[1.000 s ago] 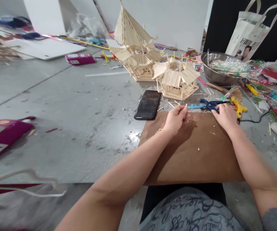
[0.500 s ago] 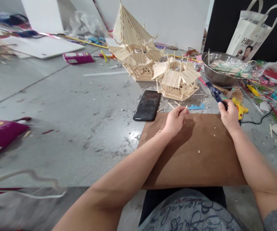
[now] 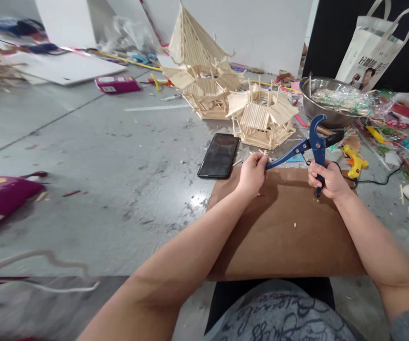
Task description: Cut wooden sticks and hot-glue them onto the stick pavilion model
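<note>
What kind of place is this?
It looks like a craft or model-making workspace, though I can't tell whether it's a home or a studio. Signs: two pagoda-like models of thin wooden sticks, one tall, one shorter; a yellow glue gun; and a blue hand cutter.

Blue hand cutter (image 3: 318, 146): handles spread wide, hooked head up, one handle in right hand (image 3: 328, 179), other angled down toward left hand (image 3: 252, 174). Short pale wooden stick (image 3: 265, 152): pinched in left fingertips, end showing.
</note>
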Tool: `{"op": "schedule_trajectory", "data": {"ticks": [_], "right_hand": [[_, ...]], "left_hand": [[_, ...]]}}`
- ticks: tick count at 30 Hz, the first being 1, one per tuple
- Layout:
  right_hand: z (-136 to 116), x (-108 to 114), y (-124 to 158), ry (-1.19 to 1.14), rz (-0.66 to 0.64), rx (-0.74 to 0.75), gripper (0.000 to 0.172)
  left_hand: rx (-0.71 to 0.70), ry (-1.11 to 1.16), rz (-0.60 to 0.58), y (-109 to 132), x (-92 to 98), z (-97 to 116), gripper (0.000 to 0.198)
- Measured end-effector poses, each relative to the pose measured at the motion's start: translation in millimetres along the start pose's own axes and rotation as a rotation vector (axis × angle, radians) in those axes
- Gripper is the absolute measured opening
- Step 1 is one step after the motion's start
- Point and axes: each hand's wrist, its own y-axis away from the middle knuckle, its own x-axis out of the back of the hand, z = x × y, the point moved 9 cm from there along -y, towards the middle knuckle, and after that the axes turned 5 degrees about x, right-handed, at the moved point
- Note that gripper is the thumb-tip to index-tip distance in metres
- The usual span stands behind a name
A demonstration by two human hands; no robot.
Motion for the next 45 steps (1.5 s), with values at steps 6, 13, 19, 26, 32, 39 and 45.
{"op": "schedule_trajectory", "data": {"ticks": [6, 13, 19, 26, 32, 39, 45], "right_hand": [[11, -5, 3, 0.042, -0.020, -0.091, 0.029], [-15, -26, 8, 0.017, -0.185, 0.080, 0.038], [-32, 8, 8, 0.427, 0.048, 0.233, 0.037], [-48, 5, 12, 1.273, 0.111, 0.515, 0.058], [-24, -19, 10, 1.435, -0.067, 0.462, 0.047], [-18, -25, 12, 1.440, -0.121, 0.419, 0.046], [-18, -27, 12, 1.439, -0.140, 0.417, 0.048]], "left_hand": [[0.030, 0.098, 0.109, 10, 2.0, -5, 0.016], [0.031, 0.117, -0.266, 35, -45.9, -9, 0.021], [-0.191, -0.002, -0.172, 21, -26.5, 5, 0.022], [-0.336, -0.084, -0.115, 21, -16.5, 23, 0.022], [-0.383, -0.101, -0.172, 25, -22.4, 24, 0.021], [-0.407, -0.165, -0.231, 29, -28.3, 22, 0.014], [-0.397, -0.201, -0.233, 31, -28.9, 24, 0.016]]}}
